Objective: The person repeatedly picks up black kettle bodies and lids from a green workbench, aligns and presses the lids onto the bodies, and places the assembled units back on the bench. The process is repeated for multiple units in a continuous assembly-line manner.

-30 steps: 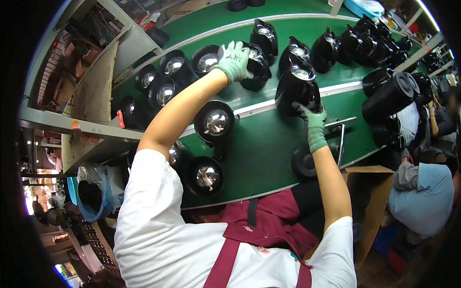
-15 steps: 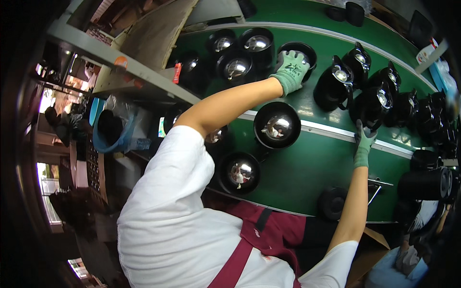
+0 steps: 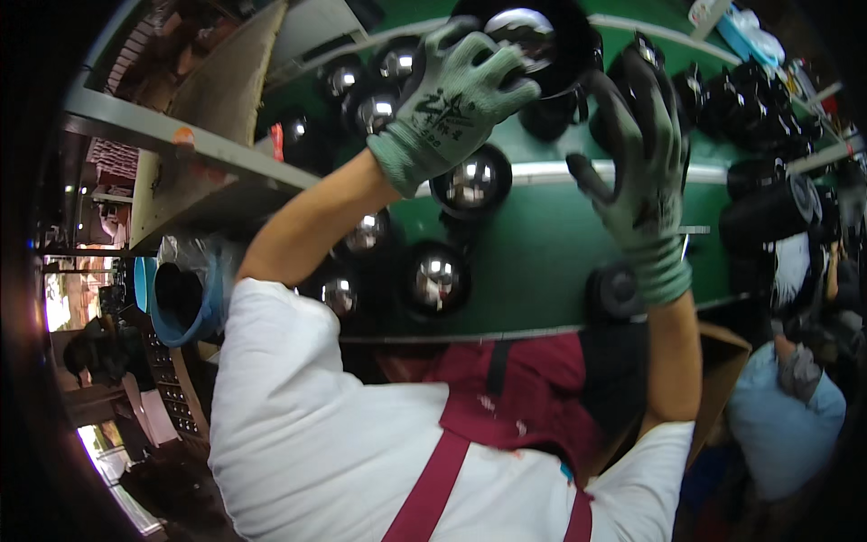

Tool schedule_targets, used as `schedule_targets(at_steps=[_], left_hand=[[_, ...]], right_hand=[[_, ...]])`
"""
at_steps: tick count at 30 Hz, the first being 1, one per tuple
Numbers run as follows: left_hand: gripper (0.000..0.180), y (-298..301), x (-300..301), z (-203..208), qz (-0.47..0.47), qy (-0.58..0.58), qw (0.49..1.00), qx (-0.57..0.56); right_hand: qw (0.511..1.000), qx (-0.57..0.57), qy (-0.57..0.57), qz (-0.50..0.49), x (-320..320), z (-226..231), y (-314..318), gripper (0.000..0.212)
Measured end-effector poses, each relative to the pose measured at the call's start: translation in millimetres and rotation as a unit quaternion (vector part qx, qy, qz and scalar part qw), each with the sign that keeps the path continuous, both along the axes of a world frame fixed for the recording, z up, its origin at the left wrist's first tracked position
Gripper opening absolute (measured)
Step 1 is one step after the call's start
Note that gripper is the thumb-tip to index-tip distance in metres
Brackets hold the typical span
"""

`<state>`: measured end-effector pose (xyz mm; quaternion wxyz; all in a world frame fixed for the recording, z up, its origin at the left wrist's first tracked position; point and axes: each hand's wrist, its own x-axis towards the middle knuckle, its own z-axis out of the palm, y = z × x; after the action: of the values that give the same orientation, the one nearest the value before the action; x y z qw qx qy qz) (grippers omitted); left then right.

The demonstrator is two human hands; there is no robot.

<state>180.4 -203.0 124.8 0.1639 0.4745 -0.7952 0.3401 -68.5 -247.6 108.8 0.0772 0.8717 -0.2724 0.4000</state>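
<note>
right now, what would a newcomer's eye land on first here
Probably the large black vessel with its mirror-like centre, held at top centre in the gloved left hand. Then the gloved right hand, open beside it. Below, at centre-left, more shiny vessels stand out against the green worktop.

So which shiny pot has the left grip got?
The black pot at the picture's top edge: the left grip holds it, and it looks biggest. The other shiny pots sit on the green table.
</note>
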Motion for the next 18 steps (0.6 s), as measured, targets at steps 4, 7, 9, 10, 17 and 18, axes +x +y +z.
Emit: schedule_targets(at_steps=[4,7,9,10,17,18], left_hand=[[0.036,36,-53,16,-0.177,0.060,0.982,-0.008],[0.044,93,-69,18,-0.114,0.286,0.951,0.037],[0.059,121,-84,-13,-0.143,0.576,0.768,0.241],[0.067,137,-92,-27,-0.127,0.704,0.641,0.278],[0.049,216,-148,-151,-0.157,0.725,0.298,0.600],[0.049,222,-145,-171,-0.124,0.727,0.308,0.601]], right_hand=[[0.993,-0.037,0.108,-0.007,-62,20,26,0.051],[0.989,0.149,-0.008,0.007,-122,29,68,0.040],[0.948,0.279,-0.097,-0.118,-170,3,116,0.040],[0.929,0.305,-0.148,-0.151,-206,-35,136,0.041],[0.869,0.416,-0.211,-0.165,-233,-92,281,0.057],[0.851,0.455,-0.231,-0.127,-234,-93,288,0.053]])
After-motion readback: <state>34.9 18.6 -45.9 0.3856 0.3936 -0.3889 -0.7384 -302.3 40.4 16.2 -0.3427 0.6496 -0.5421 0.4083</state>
